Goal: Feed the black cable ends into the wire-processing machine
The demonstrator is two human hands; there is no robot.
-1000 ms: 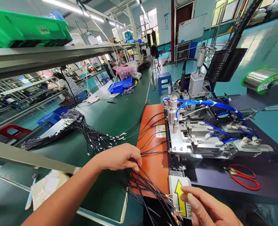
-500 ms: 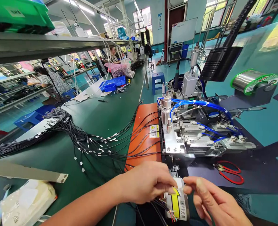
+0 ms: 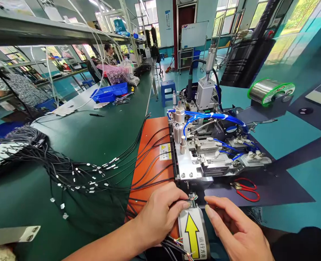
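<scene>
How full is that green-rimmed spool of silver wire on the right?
Well filled: the spool carries a thick, shiny silver winding that comes close to its green rims. No bare core shows.

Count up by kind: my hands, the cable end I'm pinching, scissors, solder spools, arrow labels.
Hands: 2 (left hand, right hand)
Pinched cable end: 1
Scissors: 1
Solder spool: 1
Arrow label: 1
Total: 6

Black cables [image 3: 75,174] sprawl across the bench [image 3: 95,130] on the left; the machine [image 3: 204,152] blocks the right; green bench beyond lies open.
</scene>
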